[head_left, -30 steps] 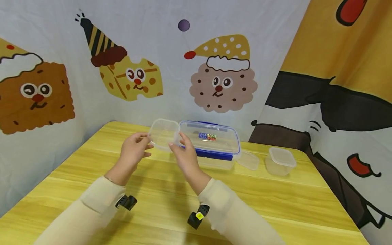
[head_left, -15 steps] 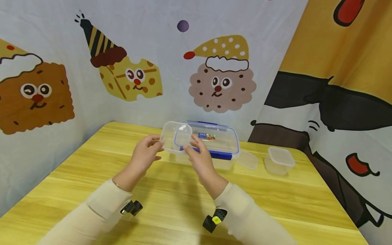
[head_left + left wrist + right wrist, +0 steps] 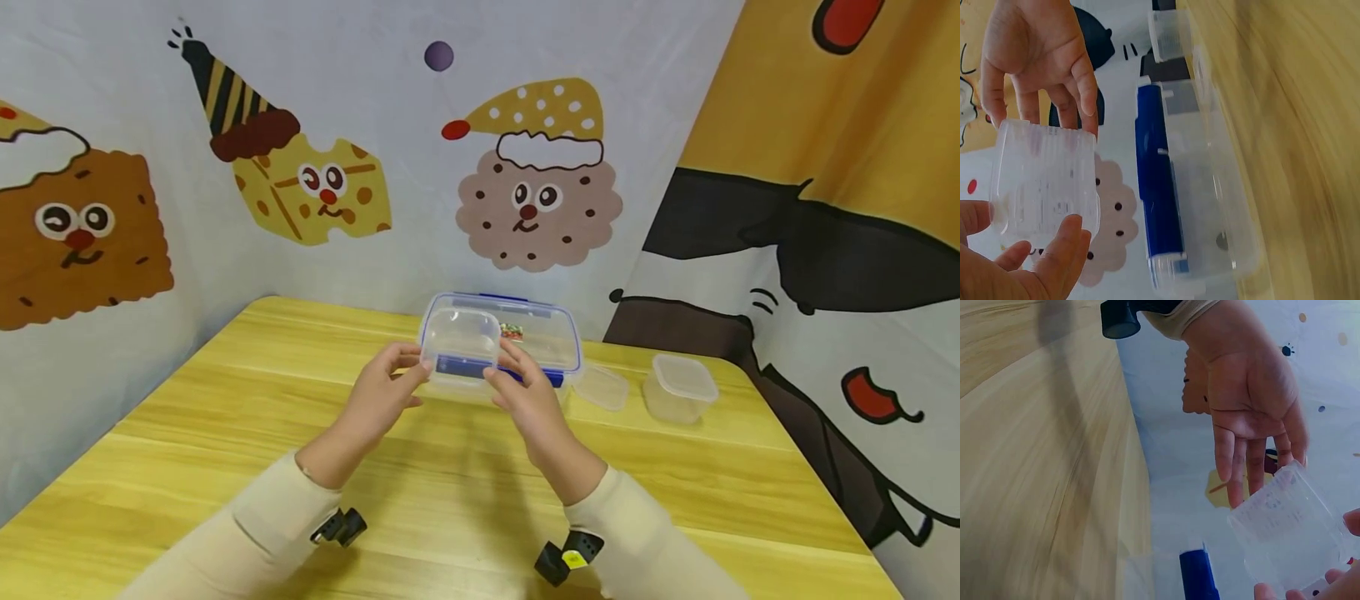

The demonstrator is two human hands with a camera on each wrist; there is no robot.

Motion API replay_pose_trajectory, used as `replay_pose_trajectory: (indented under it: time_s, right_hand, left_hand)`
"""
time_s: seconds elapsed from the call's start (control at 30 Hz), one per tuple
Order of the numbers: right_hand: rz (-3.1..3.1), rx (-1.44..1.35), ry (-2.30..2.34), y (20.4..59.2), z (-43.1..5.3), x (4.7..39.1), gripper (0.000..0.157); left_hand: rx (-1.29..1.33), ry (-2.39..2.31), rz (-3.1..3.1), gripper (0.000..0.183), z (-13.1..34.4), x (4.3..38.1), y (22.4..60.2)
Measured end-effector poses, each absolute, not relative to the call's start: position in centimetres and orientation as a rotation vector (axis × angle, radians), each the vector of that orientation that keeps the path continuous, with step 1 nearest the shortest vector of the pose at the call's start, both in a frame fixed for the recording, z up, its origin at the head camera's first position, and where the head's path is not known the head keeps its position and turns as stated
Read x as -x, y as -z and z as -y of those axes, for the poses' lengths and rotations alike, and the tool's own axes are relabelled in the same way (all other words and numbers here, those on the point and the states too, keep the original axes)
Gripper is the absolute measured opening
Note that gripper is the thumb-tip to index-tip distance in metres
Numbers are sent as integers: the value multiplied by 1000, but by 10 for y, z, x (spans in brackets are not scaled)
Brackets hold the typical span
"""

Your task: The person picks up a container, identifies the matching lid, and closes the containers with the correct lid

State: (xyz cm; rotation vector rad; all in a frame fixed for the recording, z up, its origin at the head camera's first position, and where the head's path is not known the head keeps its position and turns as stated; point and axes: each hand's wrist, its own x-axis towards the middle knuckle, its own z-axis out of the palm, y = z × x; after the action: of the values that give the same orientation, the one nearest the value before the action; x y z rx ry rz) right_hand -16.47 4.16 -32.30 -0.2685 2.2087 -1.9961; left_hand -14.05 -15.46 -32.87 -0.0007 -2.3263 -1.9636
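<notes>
Both hands hold a small clear plastic food container (image 3: pixel 460 333) up above the table, in front of a larger box. My left hand (image 3: pixel 381 396) pinches its left side with thumb and fingers, and my right hand (image 3: pixel 531 404) grips the right side the same way. The left wrist view shows the see-through container (image 3: pixel 1047 181) between the fingertips of the two hands. Behind it stands a large clear storage box (image 3: pixel 551 337) with a blue-edged lid and a blue clip (image 3: pixel 1157 169) along its front. In the head view the held container overlaps the box's left part.
A flat translucent lid (image 3: pixel 602 388) lies on the wooden table (image 3: pixel 225 433) just right of the large box. Farther right stands a small lidded container (image 3: pixel 679 390). A cartoon-printed cloth (image 3: pixel 420 250) hangs behind the table.
Both hands have carried the small container to the right and slightly down, from left of the large box to in front of it. It has tilted, and its grip looks unchanged.
</notes>
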Motion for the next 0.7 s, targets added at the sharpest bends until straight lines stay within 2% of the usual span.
replay_pose_trajectory:
  time_s: [0.2,0.53,0.7]
  right_hand:
    - [-2236,230,1952,327,-57,159,58]
    - [-2218,158,1930,336,-76,151,58]
    - [-2218,153,1934,340,-84,146,57]
  left_hand:
    - [10,1961,2376,40,142,136,333]
    - [-5,1982,2404,25,123,137,344]
    - [14,1978,2420,23,115,137,349]
